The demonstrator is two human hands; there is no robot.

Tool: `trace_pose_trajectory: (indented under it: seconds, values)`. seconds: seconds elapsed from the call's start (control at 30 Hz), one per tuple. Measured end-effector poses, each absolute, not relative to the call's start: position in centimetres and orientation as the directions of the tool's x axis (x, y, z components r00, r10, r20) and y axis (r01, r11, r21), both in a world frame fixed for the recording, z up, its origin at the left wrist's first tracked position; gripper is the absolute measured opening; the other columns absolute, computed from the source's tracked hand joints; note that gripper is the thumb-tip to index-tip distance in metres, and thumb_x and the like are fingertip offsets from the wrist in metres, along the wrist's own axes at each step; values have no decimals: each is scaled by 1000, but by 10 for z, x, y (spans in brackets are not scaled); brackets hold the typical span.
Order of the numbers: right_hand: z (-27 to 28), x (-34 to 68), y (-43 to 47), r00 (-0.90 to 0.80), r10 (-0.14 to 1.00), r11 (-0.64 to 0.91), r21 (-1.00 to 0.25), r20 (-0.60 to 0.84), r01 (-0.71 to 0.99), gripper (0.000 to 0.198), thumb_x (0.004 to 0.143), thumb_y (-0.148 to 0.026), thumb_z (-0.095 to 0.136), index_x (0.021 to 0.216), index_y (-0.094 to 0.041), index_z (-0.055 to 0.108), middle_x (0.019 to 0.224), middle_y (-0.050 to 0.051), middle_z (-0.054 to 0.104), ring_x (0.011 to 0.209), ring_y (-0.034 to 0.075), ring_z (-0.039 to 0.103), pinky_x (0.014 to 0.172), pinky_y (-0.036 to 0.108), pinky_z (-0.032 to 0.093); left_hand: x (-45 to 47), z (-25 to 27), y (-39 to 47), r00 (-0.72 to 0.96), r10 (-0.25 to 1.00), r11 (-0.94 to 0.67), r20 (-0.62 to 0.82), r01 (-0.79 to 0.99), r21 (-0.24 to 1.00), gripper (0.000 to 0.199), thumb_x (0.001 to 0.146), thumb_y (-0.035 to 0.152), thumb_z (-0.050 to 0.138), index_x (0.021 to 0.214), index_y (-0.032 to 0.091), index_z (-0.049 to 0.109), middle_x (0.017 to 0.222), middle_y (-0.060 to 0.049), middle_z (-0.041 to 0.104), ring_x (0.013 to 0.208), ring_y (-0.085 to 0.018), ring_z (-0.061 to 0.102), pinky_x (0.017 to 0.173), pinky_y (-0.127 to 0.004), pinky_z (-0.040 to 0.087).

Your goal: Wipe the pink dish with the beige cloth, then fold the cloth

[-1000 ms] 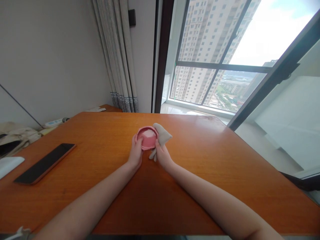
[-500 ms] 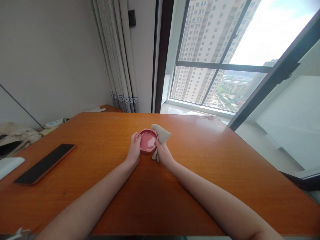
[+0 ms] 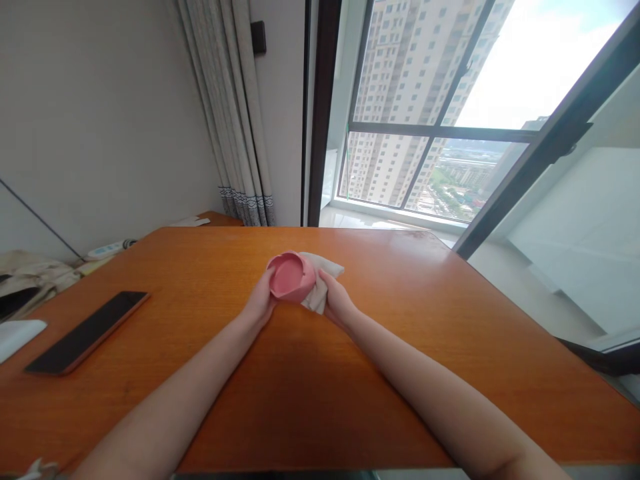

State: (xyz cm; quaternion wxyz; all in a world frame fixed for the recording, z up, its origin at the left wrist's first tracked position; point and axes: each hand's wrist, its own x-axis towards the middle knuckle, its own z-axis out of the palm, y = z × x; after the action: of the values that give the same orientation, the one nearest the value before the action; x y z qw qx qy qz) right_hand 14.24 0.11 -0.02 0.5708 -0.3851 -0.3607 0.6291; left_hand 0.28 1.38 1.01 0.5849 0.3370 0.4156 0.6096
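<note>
A pink bowl-like dish (image 3: 290, 275) with a wavy rim is held up over the table, its opening tilted toward me and to the left. My left hand (image 3: 261, 297) grips its left side, thumb at the rim and the other fingers mostly hidden behind. My right hand (image 3: 337, 298) is closed on a light beige cloth (image 3: 317, 297) that lies against the right side and back of the dish. Part of the cloth fans out past the fingers to the upper right.
The brown wooden table (image 3: 310, 400) spreads beneath my arms. A dark phone-like slab (image 3: 87, 333) lies at the left, with a white object (image 3: 20, 337) beside it. Beyond the left edge are a fabric bag (image 3: 30, 280) and a power strip (image 3: 106, 250). A window (image 3: 440, 133) stands behind.
The dish has turned so more of its outer right wall shows, and moved slightly left. My right hand has slid from its rim onto the cloth at its side.
</note>
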Motion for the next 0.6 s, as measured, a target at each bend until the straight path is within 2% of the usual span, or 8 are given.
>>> trace_pose_trajectory:
  seconds: [0.1,0.2,0.27,0.37,0.47,0.53,0.6]
  values:
    - [-3,128,-5,-121,993,-74,-853,-13,-516,39,75,-47,56,101,-18,62,110,8,67,107,23,60,85,34,52,6,8,13,-130,983,50,-133,-504,862,35,77,41,52,103,19,59,100,-4,63,86,-18,57,71,-28,47]
    - [0,125,-8,-66,996,-83,-797,-55,-598,34,74,-42,57,99,-19,61,109,7,67,104,22,62,84,33,53,8,6,12,-207,978,-81,-3,-397,914,33,72,32,59,103,19,59,107,-3,61,97,-17,55,81,-25,45]
    - [3,131,-4,-5,991,-106,-770,-132,-629,29,74,-38,56,95,-19,61,101,6,70,97,21,65,80,32,54,8,6,10,-163,985,-102,52,-318,943,39,68,26,65,105,23,58,110,-2,61,101,-16,55,84,-24,44]
    - [6,145,5,68,975,-127,-781,-211,-611,23,74,-36,56,86,-18,63,87,5,72,83,20,67,70,29,55,7,8,8,-8,996,79,-85,-276,958,40,68,32,66,106,24,56,99,-2,62,89,-16,58,76,-27,47]
    - [1,150,10,74,977,-127,-818,-202,-561,21,72,-35,58,81,-17,65,82,4,72,77,19,67,66,27,54,6,6,8,54,969,248,-242,-275,929,38,71,40,63,103,21,55,89,-2,60,76,-15,56,66,-27,48]
    - [-5,146,9,64,982,-117,-832,-180,-543,24,71,-36,59,82,-17,66,84,4,72,79,19,66,66,28,54,7,3,9,-13,976,204,-219,-312,928,35,72,40,62,100,20,56,89,-1,59,76,-14,55,65,-25,47]
    - [-9,138,4,48,987,-103,-837,-153,-537,30,72,-42,59,86,-16,66,87,6,72,81,21,66,66,29,54,9,2,10,-139,983,63,-121,-360,931,31,76,40,57,99,20,56,92,-2,60,80,-14,56,69,-24,46]
